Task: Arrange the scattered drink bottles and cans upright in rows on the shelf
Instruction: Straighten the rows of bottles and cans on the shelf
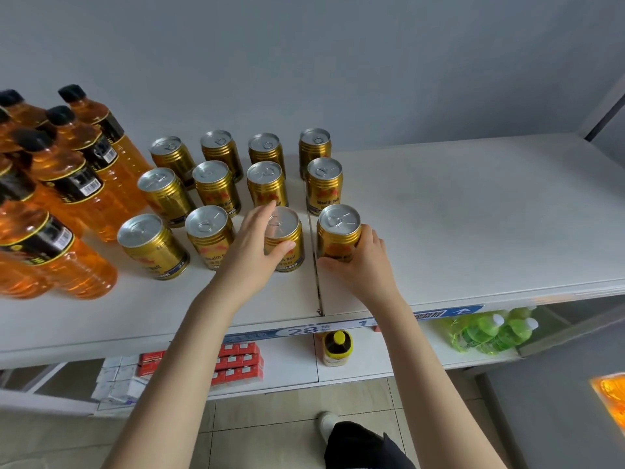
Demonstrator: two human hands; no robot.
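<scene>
Squaring front row | left hand (252,247) curls round Wealth Bull can (284,225) | right hand (367,262) wraps end can (340,220) | next: probably even gap between fingers (265,213).

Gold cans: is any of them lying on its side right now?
No, all twelve gold cans stand upright, lids up, in three rows of four on the shelf.

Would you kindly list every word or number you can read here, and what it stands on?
"Wealth Bull": gold can, middle row, far right.
"28": shelf-edge price strip.
"1": same strip, further right.
Orange bottle labels, red boxes: too blurred to read.
</scene>
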